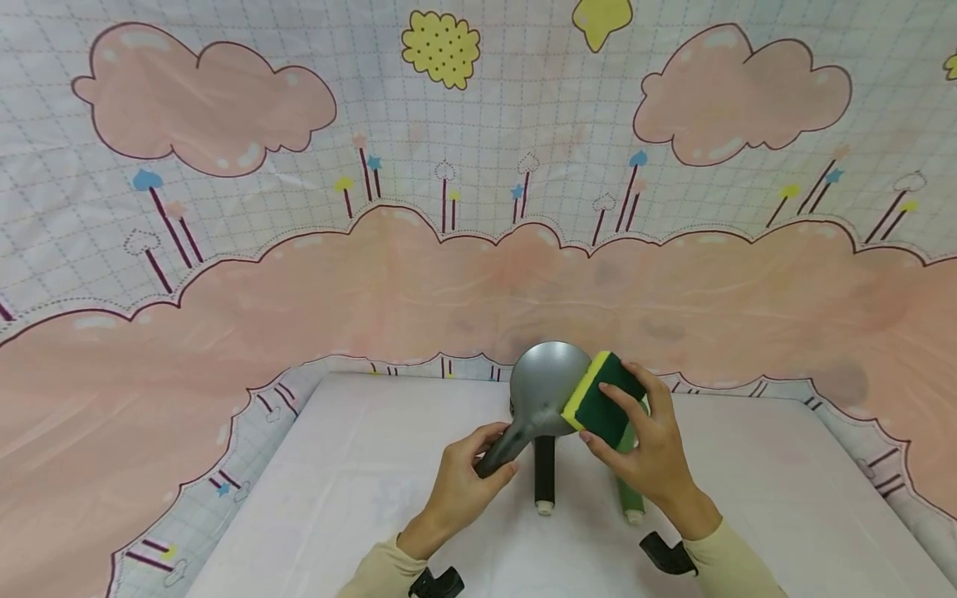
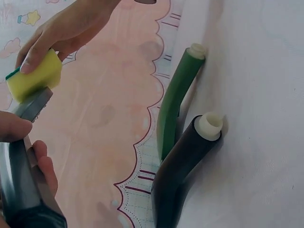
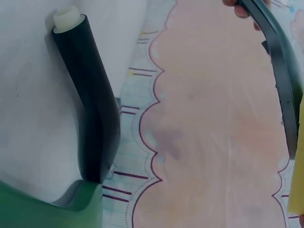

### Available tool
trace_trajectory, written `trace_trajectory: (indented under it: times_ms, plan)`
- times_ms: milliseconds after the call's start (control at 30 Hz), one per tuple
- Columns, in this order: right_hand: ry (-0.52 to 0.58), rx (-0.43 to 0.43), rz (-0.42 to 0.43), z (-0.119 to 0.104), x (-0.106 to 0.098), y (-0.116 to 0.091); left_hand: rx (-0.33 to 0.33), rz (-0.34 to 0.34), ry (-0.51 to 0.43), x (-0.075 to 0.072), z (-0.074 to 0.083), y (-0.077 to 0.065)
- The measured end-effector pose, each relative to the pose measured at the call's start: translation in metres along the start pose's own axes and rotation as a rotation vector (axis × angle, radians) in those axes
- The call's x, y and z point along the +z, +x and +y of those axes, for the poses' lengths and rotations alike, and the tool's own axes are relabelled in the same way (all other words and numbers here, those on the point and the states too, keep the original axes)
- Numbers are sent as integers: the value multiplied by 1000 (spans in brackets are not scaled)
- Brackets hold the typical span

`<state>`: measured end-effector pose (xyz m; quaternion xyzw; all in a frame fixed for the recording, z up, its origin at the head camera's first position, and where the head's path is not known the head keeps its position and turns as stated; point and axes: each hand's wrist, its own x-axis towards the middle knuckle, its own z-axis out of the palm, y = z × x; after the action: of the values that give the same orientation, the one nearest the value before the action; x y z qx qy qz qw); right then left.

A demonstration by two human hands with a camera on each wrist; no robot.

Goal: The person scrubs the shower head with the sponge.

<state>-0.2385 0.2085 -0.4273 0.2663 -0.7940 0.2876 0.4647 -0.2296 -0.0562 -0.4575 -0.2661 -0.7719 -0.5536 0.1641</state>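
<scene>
By its handle, my left hand (image 1: 467, 473) holds a grey shower head (image 1: 549, 378) above the white table, its smooth round back towards the head camera. My right hand (image 1: 661, 453) grips a green-and-yellow scouring sponge (image 1: 615, 399) between thumb and fingers. The sponge's yellow side meets the right edge of the head; the left wrist view shows the yellow sponge (image 2: 40, 78) right at the shower head's rim. Below them on the table are a black shower head (image 1: 544, 473) and a green shower head (image 1: 630, 496), largely hidden, their pale connector ends towards me.
The white table (image 1: 359, 498) reaches back to a cloud-patterned cloth (image 1: 419, 291) that hangs behind and along the sides. Black wrist mounts (image 1: 668, 554) sit at both cuffs.
</scene>
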Motion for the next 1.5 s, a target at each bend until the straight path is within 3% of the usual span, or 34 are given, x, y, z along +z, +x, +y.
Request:
trace_trajectory:
  times_ms: [367,767,967,1167,1333,1500]
  plan:
    - [-25,-31,19,-6,5,-2,5,9,0,1,-1,1]
    - [-34,-131,9,-15,7,-4,27,22,30,5,1,3]
    - [-14,-120,31,-7,1,2,132,14,64,3,-2,2]
    - [7,-21,20,-1,-6,6,249,27,145,1,-3,-1]
    - [22,46,7,1,-7,7,269,22,159,1,-4,-1]
    - [15,10,7,-3,-3,6,269,23,158,3,-7,-1]
